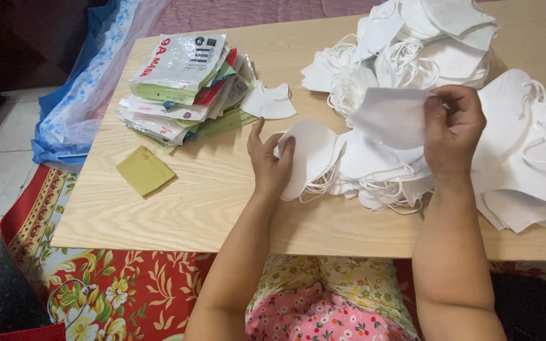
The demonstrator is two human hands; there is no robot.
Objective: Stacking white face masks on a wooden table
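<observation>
My left hand [268, 161] grips the edge of a white face mask [311, 155] that lies on the low wooden table [210, 196]. My right hand [453, 129] pinches another white mask [392, 117] and holds it up above a pile of masks [380, 173] with loose ear loops. A single mask [270, 101] lies apart, beside a stack of flat printed packets [184, 85] at the table's left.
Big heaps of white masks [424, 38] cover the table's far and right side [532, 151]. A yellow-green pouch [145, 170] lies near the left front. A blue plastic bag [90, 82] hangs off the left edge. A red floral mat [109, 290] covers the floor.
</observation>
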